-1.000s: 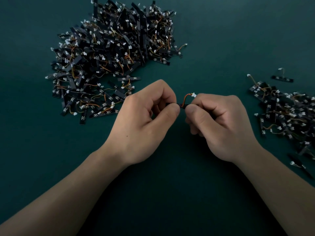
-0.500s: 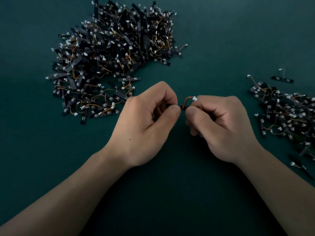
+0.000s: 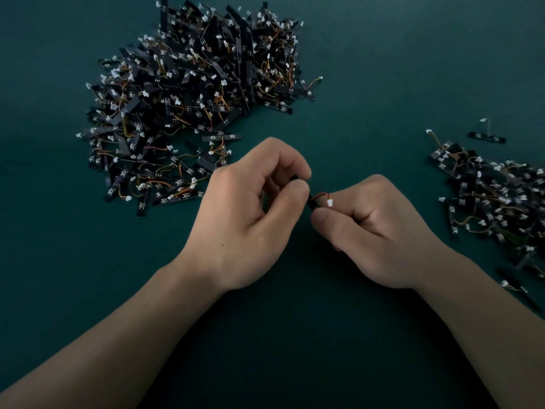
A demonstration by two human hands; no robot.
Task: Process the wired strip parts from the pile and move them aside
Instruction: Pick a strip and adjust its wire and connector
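Lowered since before, right hand [image 3: 374, 228] and left hand [image 3: 250, 214] are both pinching one wired strip part [image 3: 321, 198] at frame centre.

The counter [image 3: 383, 69] is looking dark teal. The pile [image 3: 188, 107] is showing black strips, white plugs, orange-yellow wires, and the held strip part [image 3: 312, 202] is showing black, orange, white.

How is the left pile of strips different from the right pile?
The left pile is bigger and heaped thick; the right pile is smaller and spread thinner. The left pile is roundish; the right pile runs off the picture's edge. Both hold black strips with wires and white plugs.
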